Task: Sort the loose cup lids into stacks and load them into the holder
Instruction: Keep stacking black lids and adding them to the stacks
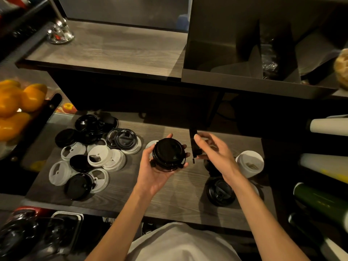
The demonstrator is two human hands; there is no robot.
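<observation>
bare forearms (263, 213); white top (180, 243)

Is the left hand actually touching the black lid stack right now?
Touching. The head view shows the left hand cupped under the black lid stack, thumb and fingers curled against its rim.

The wooden table (169, 191) holds a messy pile of black and white lids (94, 153) on the left. On the right sit a black stack of lids (220, 193) and a white stack (249, 162), near each other.
</observation>
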